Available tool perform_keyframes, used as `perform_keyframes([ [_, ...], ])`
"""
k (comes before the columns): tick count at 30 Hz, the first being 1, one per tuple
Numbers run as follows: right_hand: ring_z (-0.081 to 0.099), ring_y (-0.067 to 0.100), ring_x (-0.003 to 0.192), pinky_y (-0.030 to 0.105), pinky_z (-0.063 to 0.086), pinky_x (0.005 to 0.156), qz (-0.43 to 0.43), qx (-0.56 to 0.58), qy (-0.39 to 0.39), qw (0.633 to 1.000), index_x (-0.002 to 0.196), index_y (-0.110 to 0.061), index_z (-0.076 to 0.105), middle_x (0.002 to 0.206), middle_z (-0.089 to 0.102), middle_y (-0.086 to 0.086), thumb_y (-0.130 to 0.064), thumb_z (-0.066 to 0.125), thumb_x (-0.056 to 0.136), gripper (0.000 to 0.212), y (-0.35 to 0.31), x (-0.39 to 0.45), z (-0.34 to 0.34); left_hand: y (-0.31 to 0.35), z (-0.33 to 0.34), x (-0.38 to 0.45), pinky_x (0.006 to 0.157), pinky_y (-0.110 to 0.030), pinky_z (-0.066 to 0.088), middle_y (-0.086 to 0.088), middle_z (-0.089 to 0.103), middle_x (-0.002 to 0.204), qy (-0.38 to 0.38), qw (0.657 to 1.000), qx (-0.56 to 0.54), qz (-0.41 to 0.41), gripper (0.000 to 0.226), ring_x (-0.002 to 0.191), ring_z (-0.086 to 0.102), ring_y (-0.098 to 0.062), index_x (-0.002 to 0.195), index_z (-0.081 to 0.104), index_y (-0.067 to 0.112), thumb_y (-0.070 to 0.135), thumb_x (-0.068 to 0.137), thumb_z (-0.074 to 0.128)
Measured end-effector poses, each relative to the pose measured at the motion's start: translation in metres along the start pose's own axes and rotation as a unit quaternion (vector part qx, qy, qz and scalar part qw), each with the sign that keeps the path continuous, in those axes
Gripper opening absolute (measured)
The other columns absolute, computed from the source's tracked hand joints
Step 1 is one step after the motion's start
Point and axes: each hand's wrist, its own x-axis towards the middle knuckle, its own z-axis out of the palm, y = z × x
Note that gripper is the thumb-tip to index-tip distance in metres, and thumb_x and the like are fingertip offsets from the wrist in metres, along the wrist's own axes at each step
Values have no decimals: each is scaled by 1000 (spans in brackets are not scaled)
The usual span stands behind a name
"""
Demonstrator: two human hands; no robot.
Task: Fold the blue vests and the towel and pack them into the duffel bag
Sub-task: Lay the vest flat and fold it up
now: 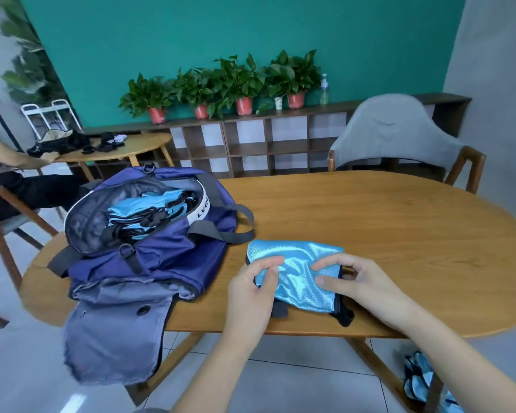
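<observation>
Looked like an office lounge or break room. Teal accent wall [251,34], low wooden cubby shelf [251,147] along it with a row of potted plants [221,84] on top, oval wooden desk [370,234], upholstered armchair [396,135], small round side table [125,147], grey tiled floor [280,380].

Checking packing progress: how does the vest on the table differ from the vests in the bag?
The vest on the table lies folded flat, with both hands on it; the vests in the bag sit bunched, straps tangled, untouched. One is out on the wood; the others are inside the open duffel bag. All are shiny light blue with black trim.
</observation>
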Motion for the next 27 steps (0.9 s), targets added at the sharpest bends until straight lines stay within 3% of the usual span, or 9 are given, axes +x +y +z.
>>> perform_keyframes([
  [3,60,16,81,26,45,76,-12,-26,6,1000,101,-31,75,103,71,7,-19,84,80,26,4,-6,21,0,-14,-15,89,-13,44,20,71,110,13,1000,-4,-15,19,108,63,2,103,74,37,21,98,64],
  [5,63,8,96,26,45,89,-28,-64,10,997,106,-38,73,111,69,-9,-21,86,79,35,6,-8,34,3,-25,-27,87,-12,43,25,68,111,17,1000,8,-12,18,109,61,4,104,72,40,25,95,67],
  [9,60,-1,113,19,43,101,-56,-92,-5,994,117,-35,69,126,63,-13,-12,83,80,45,-13,-7,62,0,-57,-42,91,-13,43,35,60,114,32,999,17,-10,25,115,55,7,108,70,44,32,87,77],
  [11,65,5,111,31,47,104,-57,-77,-29,995,117,-34,71,125,66,-8,-11,83,81,45,-27,0,76,-2,-80,-45,92,-21,50,30,61,113,42,999,11,-7,30,113,58,1,109,70,47,35,84,80],
  [16,72,14,102,35,58,93,-56,-42,-76,995,121,-25,68,123,68,4,-7,79,84,44,-75,34,125,19,-149,-19,85,-25,55,11,64,113,87,996,6,27,31,103,65,-4,108,72,42,26,83,82],
  [19,74,14,94,25,59,80,-51,-23,-88,995,126,-19,64,113,74,0,-7,78,85,45,-111,64,156,33,-194,18,95,-35,54,15,67,116,115,992,31,40,32,110,65,-6,110,70,40,32,81,83],
  [22,72,15,94,33,58,87,-69,-78,-67,992,124,-28,65,110,72,-8,-22,80,84,43,-139,105,182,48,-233,61,96,-28,52,20,67,117,111,991,68,44,31,111,63,-1,110,68,42,39,82,81],
  [25,66,9,78,31,55,77,-86,-146,-36,985,122,-34,65,104,68,-8,-35,78,86,38,-154,154,205,58,-254,107,78,-5,44,23,64,103,113,986,115,38,25,88,59,14,110,68,33,35,87,78],
  [27,56,5,72,23,45,68,-87,-184,-13,979,124,-31,63,104,62,-7,-35,72,91,35,-160,187,219,57,-261,143,61,-9,42,15,62,82,115,981,151,22,23,58,54,5,111,67,26,34,90,74],
])
